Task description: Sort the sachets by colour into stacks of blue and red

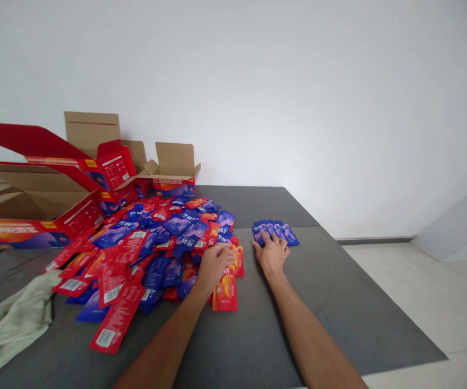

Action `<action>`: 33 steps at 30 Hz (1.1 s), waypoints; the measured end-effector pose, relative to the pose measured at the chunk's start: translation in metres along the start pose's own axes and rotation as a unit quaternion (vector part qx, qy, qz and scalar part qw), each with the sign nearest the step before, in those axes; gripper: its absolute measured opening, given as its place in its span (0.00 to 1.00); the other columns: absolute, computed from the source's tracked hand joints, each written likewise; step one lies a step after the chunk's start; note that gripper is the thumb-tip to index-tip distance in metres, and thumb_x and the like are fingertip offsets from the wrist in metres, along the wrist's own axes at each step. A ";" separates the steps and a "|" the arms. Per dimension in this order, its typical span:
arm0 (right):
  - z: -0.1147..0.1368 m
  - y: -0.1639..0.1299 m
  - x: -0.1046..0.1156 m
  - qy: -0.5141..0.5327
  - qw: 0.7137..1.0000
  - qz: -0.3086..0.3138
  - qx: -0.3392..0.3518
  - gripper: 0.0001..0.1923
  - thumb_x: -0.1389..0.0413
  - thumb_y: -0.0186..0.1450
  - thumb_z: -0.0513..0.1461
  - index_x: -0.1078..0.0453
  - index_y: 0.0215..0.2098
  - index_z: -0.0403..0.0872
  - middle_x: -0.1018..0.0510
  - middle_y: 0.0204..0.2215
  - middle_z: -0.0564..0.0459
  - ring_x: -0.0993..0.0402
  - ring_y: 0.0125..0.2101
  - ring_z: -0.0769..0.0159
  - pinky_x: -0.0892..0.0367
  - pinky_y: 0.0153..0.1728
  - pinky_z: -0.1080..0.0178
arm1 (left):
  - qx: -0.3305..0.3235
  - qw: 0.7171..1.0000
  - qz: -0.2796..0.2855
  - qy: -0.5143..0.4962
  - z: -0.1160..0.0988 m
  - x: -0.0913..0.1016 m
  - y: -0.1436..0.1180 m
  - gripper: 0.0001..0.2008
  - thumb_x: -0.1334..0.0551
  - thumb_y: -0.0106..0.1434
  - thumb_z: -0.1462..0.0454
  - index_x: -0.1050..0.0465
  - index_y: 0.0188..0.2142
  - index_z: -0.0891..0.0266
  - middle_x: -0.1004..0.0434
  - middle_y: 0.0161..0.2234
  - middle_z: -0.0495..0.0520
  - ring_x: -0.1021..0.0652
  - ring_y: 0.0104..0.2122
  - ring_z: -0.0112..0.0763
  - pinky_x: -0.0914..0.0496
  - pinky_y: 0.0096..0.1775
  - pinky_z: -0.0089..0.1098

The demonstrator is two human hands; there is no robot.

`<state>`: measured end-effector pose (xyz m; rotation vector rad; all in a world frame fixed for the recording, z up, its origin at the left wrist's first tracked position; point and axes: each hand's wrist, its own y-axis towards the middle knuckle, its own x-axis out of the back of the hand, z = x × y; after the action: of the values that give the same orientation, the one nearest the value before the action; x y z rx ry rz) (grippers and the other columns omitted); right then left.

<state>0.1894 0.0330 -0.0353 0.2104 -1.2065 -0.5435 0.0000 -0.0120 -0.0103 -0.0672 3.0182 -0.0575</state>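
A large heap of red and blue sachets lies on the dark table. At its right edge is my left hand, fingers curled together over the upper part of a red sachet; what the fingertips grip, if anything, is hidden. To the right, several blue sachets lie overlapped in a neat row. My right hand rests at the near edge of this row, palm down, with its fingers spread and the fingertips touching the sachets.
Open red cartons stand at the back left, with a smaller open box beside them. A pale cloth lies at the front left. The grey table ends at a slanting right edge; a white wall rises behind.
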 end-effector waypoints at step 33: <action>0.102 0.000 -0.021 0.100 0.974 0.183 0.089 0.26 0.45 0.65 0.52 0.29 0.56 0.48 0.24 0.50 0.41 0.33 0.51 0.48 0.40 0.47 0.55 | -0.164 0.803 -0.062 0.569 -0.009 0.023 -0.006 0.17 0.45 0.62 0.71 0.25 0.47 0.62 0.25 0.55 0.61 0.32 0.60 0.44 0.47 0.62 0.49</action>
<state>0.0896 0.0573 -0.0166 0.1847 -1.0634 -0.0892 -0.0241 -0.0183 -0.0041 -0.3941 4.1747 0.6555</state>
